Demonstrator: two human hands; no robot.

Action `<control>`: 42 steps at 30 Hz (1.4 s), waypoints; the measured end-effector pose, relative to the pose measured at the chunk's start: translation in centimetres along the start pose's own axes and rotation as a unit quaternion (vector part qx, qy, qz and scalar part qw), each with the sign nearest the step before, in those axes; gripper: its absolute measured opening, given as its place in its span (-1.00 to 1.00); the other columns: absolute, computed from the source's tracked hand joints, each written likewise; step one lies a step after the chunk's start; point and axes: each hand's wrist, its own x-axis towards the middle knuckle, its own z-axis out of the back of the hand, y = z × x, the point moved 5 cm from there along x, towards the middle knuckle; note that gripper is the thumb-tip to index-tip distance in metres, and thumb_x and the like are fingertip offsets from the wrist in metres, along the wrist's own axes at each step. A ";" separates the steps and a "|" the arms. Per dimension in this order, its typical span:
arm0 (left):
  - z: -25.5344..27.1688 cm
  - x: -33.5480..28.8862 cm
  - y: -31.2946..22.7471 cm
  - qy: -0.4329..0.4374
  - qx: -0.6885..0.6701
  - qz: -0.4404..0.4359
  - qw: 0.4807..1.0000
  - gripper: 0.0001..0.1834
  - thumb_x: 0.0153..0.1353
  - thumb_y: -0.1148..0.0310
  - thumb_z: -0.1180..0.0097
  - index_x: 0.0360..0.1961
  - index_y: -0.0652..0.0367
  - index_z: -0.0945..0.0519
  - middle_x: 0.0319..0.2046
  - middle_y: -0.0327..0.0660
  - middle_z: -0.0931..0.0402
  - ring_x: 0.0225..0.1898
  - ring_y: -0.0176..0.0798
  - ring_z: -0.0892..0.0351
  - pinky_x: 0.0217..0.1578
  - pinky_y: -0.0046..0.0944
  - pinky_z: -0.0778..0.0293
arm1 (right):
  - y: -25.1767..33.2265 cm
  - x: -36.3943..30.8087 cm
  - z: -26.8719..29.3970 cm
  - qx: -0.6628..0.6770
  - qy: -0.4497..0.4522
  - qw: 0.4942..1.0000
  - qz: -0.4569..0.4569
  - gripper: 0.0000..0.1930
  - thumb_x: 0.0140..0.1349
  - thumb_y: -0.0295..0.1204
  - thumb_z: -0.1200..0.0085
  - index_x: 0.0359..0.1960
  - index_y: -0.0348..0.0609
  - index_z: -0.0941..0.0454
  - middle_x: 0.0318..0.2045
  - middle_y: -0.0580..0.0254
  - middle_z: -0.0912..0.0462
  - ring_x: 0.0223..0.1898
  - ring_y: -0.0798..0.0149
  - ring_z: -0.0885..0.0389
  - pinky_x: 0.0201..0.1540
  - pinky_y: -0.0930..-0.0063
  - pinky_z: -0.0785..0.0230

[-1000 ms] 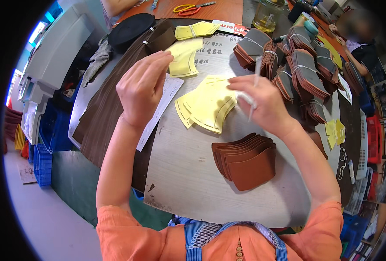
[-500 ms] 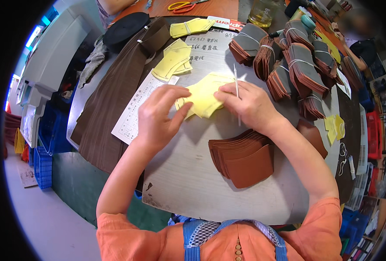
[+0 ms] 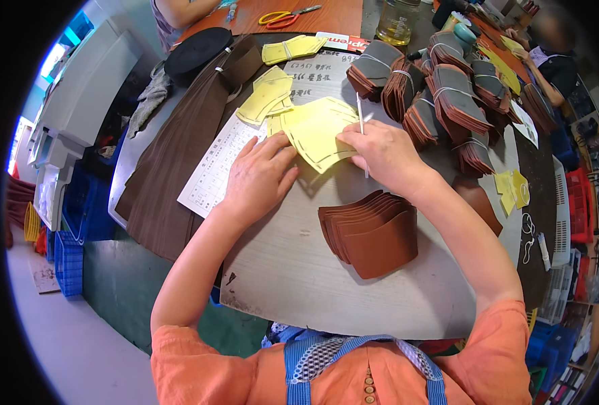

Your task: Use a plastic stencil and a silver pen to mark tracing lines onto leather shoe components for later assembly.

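The yellow pattern piece (image 3: pixel 318 135) lies flat on the tabletop (image 3: pixel 299 270), just beyond both hands and between them, with its long axis running left to right and its curved edge turned toward the near side. The left hand (image 3: pixel 259 177) is laid palm-down with the fingers spread, its fingertips pressing the left end of the piece, partly over the printed sheet (image 3: pixel 215 169). The right hand (image 3: pixel 384 154) rests on the right end of the piece and is closed around a thin white pen (image 3: pixel 361 131), which is held upright-tilted with its tip at the piece's right margin; this hand is the nearer one to the working edge. A fanned stack of brown leather pieces (image 3: pixel 370 233) lies near, to the right of centre, well apart from the pattern piece. Bundled brown stacks (image 3: pixel 448 94) stand at the far right. Compared with the frame one second earlier, both hands have been lowered from a raised position onto the tabletop, and the yellow piece, then held lifted, is now pinned flat.
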 end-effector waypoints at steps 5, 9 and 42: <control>1.7 0.3 -1.0 -0.050 -0.005 0.063 0.997 -0.61 0.19 0.34 -0.34 0.03 0.18 -0.60 0.15 -0.04 -0.56 0.22 0.13 -0.51 0.27 0.11 -0.40 | -1.2 -0.5 5.0 0.048 -0.198 0.975 -0.086 -0.85 0.27 -0.51 -0.18 -0.13 -0.11 -0.62 -0.32 -0.01 -0.69 -0.24 -0.04 -0.71 -0.16 0.09 -0.55; 3.2 -0.9 -11.3 0.017 -0.165 0.029 0.986 -0.24 0.10 0.06 -0.44 0.29 0.14 -0.49 0.35 0.18 -0.32 0.37 0.30 -0.31 0.35 0.22 -0.24 | -1.6 -4.1 9.0 0.254 -0.246 0.910 -0.218 -0.71 0.29 -0.58 -0.05 0.05 -0.22 -0.45 -0.21 -0.16 -0.63 -0.18 -0.10 -0.68 -0.08 0.21 -0.53; 1.5 -10.3 -21.6 0.077 -0.177 -0.099 0.976 -0.41 0.07 0.34 -0.40 0.21 -0.05 -0.63 0.15 -0.16 -0.52 0.27 0.01 -0.48 0.33 0.28 -0.31 | 8.4 -29.9 11.0 0.456 -0.204 0.705 -0.503 -0.86 0.40 -0.46 -0.23 -0.11 -0.27 -0.63 -0.42 0.37 -0.63 -0.51 0.58 -0.52 -0.46 0.65 -0.46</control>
